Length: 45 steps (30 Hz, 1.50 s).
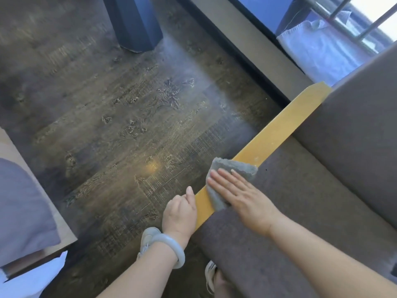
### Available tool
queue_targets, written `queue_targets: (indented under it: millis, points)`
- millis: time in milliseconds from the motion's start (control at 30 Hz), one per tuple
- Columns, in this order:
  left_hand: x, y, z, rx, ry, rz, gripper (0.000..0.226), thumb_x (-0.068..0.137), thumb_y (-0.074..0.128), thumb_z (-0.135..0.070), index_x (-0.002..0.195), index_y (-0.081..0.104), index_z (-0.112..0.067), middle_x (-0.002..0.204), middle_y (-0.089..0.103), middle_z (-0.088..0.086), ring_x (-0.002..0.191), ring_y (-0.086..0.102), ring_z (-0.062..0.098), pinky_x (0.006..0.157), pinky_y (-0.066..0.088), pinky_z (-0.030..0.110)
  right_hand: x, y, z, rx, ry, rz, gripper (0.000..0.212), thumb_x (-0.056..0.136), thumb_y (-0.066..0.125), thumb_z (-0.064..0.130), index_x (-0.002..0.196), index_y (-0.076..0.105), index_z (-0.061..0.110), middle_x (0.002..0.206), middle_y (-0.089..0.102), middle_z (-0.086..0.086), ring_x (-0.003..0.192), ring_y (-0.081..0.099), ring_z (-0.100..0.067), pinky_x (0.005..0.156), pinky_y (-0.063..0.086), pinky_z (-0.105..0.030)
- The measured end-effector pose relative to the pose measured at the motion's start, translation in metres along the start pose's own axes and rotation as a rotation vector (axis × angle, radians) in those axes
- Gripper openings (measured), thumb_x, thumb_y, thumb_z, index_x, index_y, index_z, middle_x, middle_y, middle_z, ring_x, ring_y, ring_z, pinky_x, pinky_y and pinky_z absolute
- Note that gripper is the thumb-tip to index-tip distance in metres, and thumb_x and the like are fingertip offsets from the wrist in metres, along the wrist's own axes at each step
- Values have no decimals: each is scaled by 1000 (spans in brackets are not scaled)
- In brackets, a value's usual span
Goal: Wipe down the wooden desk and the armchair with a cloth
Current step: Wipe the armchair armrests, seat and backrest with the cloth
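The armchair fills the right side: a yellow wooden armrest (277,130) runs diagonally beside its brown fabric seat cushion (300,201) and backrest (361,125). A grey cloth (234,167) lies across the armrest. My right hand (240,196) presses flat on the cloth, fingers spread. My left hand (179,214), with a pale bangle on the wrist, is curled against the near end of the armrest's outer edge, thumb up.
Dark wood-grain floor (120,125) spreads to the left. A dark blue furniture leg (137,24) stands at the top. A bed corner with a grey pillow (21,211) is at lower left. A white towel (318,46) lies by the window at top right. My shoes show below.
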<state>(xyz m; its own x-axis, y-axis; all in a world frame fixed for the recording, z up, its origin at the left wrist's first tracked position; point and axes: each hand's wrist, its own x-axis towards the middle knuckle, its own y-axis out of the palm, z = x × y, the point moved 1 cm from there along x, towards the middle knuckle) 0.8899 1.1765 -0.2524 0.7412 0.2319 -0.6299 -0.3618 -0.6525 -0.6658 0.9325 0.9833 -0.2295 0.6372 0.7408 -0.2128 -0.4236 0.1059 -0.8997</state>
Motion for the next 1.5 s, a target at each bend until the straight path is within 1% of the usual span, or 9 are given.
queue_targets:
  millis: [167,367,533,667,767,900,1033,1233,1500]
  points:
    - [29,4,-54,-25,98,-3,55,105,15,-36,115,61,-8,116,62,17,112,55,33,96,38,41,9,-6,-14,127,177,-38,86,81,42,-9,155,9,20,162,0,6,150,-9,-11,121,-8,-31]
    - [67,14,-99,-106,13,-4,61,104,12,-38,109,65,-7,115,65,16,110,57,35,88,40,39,5,-40,-81,199,82,-8,85,75,36,-7,154,21,21,161,10,9,150,-3,-7,120,-9,-25]
    - [65,22,-98,3,-15,-159,66,100,8,-49,110,66,-18,106,69,9,100,61,33,75,33,35,48,-99,-191,253,413,-10,82,73,38,-18,147,39,18,159,25,2,150,4,-11,117,-12,-18]
    - [67,21,-98,27,-80,-151,65,99,10,-51,108,67,-21,106,70,9,100,62,33,79,40,37,50,-74,-141,232,464,-179,64,91,51,11,151,30,14,162,15,-2,151,-4,-17,118,-16,-29]
    - [68,22,-99,35,-105,-150,63,98,11,-51,106,67,-23,105,70,8,101,62,34,80,40,37,18,-35,-75,267,329,-181,57,103,32,38,155,17,20,163,3,8,149,-12,-11,119,-16,-33]
    - [66,20,-99,43,-110,-157,61,98,12,-51,100,67,-23,101,69,5,97,62,33,74,33,36,20,-50,-120,101,214,-83,50,106,24,32,155,14,27,162,0,11,150,-9,-10,120,-14,-31]
    - [64,20,-100,35,-124,-154,59,99,12,-51,93,65,-25,96,68,2,93,62,30,73,33,35,49,-84,-196,65,690,-200,48,105,28,28,153,24,26,163,-5,0,150,-11,-18,120,-13,-38]
    - [63,14,-106,53,-134,-85,56,100,12,-48,93,63,-26,98,68,1,95,61,28,76,35,35,62,-35,-94,-7,895,-374,56,102,34,31,153,23,12,162,8,-15,150,3,-34,120,0,-55]
    - [72,15,-143,31,34,-54,45,104,18,-35,100,59,-16,108,66,5,103,61,25,85,43,36,57,-28,-86,11,858,-175,63,102,19,39,154,-12,21,156,-33,-2,140,-38,-20,111,-31,-42]
